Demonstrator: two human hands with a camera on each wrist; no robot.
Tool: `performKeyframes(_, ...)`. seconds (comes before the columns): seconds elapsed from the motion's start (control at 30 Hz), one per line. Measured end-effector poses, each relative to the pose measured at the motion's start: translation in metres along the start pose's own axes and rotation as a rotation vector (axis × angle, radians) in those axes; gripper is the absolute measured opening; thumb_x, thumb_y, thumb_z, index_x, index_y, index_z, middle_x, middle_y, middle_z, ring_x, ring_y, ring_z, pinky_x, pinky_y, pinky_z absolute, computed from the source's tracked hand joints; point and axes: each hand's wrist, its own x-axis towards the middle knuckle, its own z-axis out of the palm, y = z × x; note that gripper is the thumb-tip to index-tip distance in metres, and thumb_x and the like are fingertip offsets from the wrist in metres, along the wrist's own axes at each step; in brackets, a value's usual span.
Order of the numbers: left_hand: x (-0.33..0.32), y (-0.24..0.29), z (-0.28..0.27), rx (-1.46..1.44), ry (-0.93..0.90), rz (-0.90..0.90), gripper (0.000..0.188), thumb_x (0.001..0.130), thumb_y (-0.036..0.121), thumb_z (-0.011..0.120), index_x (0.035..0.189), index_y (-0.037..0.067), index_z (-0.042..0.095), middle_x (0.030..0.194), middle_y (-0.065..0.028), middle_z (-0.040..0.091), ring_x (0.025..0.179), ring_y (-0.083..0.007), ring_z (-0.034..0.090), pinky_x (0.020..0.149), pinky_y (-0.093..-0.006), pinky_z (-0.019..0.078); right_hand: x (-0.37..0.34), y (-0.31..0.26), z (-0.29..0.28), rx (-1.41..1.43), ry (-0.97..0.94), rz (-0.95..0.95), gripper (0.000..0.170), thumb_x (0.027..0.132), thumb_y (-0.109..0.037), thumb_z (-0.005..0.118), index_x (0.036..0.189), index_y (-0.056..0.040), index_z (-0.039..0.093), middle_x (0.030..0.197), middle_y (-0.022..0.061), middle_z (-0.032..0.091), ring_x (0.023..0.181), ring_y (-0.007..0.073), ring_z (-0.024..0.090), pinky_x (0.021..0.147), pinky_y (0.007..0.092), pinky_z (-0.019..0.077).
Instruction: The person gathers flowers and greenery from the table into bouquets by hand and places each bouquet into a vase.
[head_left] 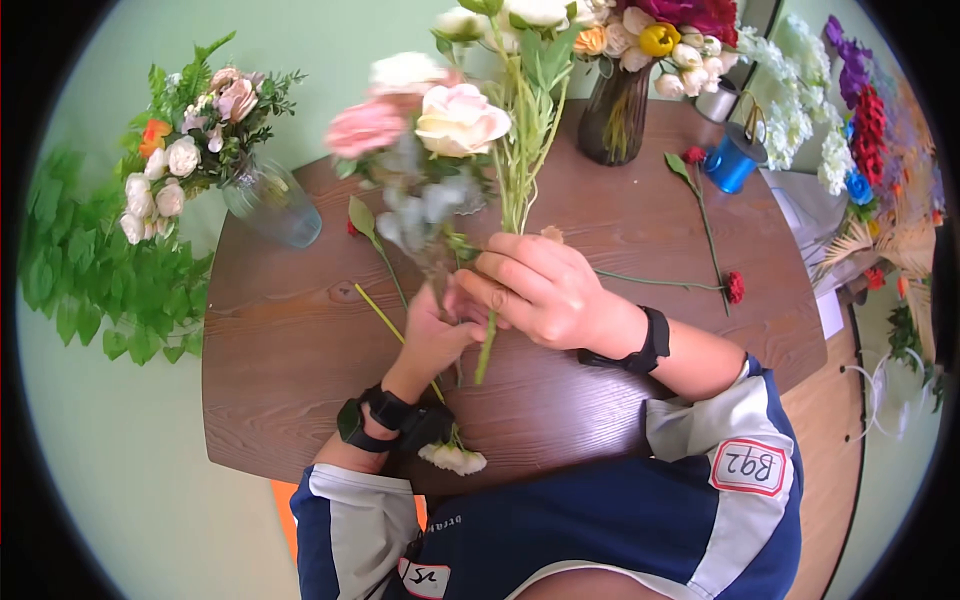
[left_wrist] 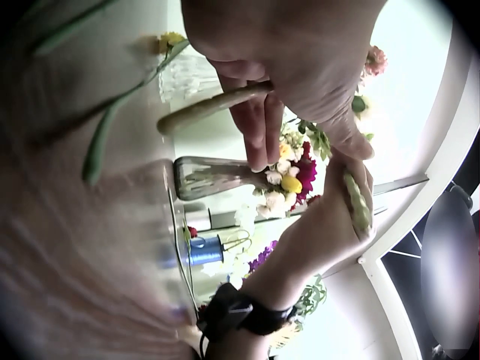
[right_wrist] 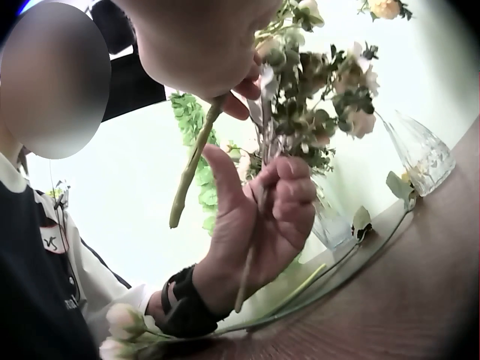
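In the head view the left hand grips the stems of a bunch with pink and cream roses and grey-green leaves. Right beside it, the right hand has its fingers curled round thick green stems that carry white blooms at the top. From the right wrist view, the left hand has its fingers curled round a thin stem, thumb raised; a cut green stem sticks out below the right hand. The left wrist view shows both hands close together.
On the brown table lie a white flower near the left forearm, a leafy stem and red carnations. Behind stand a glass vase, a dark vase with flowers and a blue spool.
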Motion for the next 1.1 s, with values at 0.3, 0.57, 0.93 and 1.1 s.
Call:
performKeyframes(0.3,-0.003,0.003,0.007,0.073,0.027,-0.183,0.029,0.08,-0.008,0.052,0.1,0.004,0.036,0.073,-0.0074,0.055,0.054,-0.0135,0.057,0.045,-0.0213,0.0446,-0.01,-0.002,0.013,0.052,-0.144,-0.024,0.041,0.058,-0.013,0.058,0.095,0.0032,0.061,0.095,0.0124,0.057,0.09,0.0253,0.057,0.069,0.0323,0.0496)
performKeyframes(0.57,-0.003,-0.007,-0.013,0.14,0.187,0.002,0.035,0.083,-0.009,0.052,0.089,0.01,0.024,0.064,-0.0048,0.045,0.035,-0.0104,0.041,0.033,-0.022,0.0363,-0.009,-0.004,0.015,0.191,-0.012,0.281,0.021,0.068,-0.019,0.069,0.08,-0.0049,0.058,0.072,0.0058,0.052,0.073,0.021,0.053,0.058,0.0306,0.0409)
performKeyframes(0.93,-0.011,-0.02,-0.02,0.467,0.135,-0.055,0.029,0.075,0.004,0.069,0.093,0.001,0.047,0.058,-0.0015,0.054,0.044,-0.0089,0.051,0.039,-0.0214,0.0399,0.003,-0.005,0.025,0.901,-0.185,0.894,0.055,0.063,-0.023,0.078,0.107,-0.002,0.052,0.089,0.0085,0.055,0.085,0.016,0.056,0.07,0.0275,0.0446)
performKeyframes(1.1,-0.001,0.011,0.002,0.308,0.108,-0.293,0.007,0.077,0.004,0.065,0.071,0.001,0.063,0.067,-0.0045,0.061,0.053,-0.0077,0.053,0.049,-0.0216,0.0432,0.025,-0.015,-0.001,1.142,-0.612,1.272,0.033,0.078,-0.029,0.068,0.094,-0.0015,0.058,0.066,0.0046,0.06,0.055,0.0082,0.051,0.052,0.0239,0.0432)
